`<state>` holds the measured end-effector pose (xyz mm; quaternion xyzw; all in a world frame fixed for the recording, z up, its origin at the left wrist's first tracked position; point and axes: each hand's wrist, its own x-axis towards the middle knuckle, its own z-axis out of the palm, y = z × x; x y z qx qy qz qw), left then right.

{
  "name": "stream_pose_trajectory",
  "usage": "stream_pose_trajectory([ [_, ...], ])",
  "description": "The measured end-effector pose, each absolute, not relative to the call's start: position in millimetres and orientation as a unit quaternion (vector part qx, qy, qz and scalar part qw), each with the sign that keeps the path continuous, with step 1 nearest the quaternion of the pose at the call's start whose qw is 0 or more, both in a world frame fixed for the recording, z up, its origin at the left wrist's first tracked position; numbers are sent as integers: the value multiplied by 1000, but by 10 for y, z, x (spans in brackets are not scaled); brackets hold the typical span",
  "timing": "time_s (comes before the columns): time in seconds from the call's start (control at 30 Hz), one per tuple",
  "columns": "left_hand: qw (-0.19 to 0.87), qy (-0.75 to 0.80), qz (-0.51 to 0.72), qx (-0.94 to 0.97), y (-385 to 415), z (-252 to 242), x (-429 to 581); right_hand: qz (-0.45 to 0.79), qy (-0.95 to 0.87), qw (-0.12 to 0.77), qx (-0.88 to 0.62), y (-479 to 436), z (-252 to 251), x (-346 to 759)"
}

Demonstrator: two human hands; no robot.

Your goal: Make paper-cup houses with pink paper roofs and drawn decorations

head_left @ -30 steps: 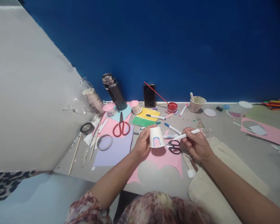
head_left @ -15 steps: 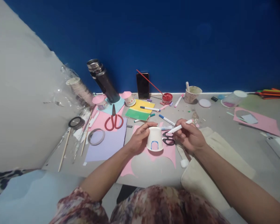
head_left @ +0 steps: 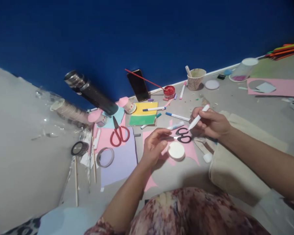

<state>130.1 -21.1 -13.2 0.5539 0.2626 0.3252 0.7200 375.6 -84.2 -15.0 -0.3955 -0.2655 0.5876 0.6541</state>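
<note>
Left of the left hand (head_left: 155, 145), red-handled scissors (head_left: 117, 131). Left hand loosely curled, thumb apart from fingers, any grip unclear. Just right of it, white paper cup (head_left: 175, 150), seen end-on. Between both hands, black-handled scissors (head_left: 182, 134). Rightmost, white marker (head_left: 198, 118) pinched in right hand (head_left: 213, 123), clear of cup. Seemingly a marking step, calling for a steadied cup and marker brought to it.
</note>
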Motion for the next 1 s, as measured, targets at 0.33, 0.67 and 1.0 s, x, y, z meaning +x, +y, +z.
stream_pose_trajectory([
  [0.33, 500, 451, 344, 655, 228, 180, 1091, 566, -233, 688, -391, -804, -189, 3748],
  [0.67, 348, 418, 179, 820, 176, -49, 1013, 556, -232, 689, -403, -769, -215, 3771],
  [1.0, 354, 435, 221, 798, 78, -211, 1029, 570, -309, 605, -463, -873, -200, 3587],
])
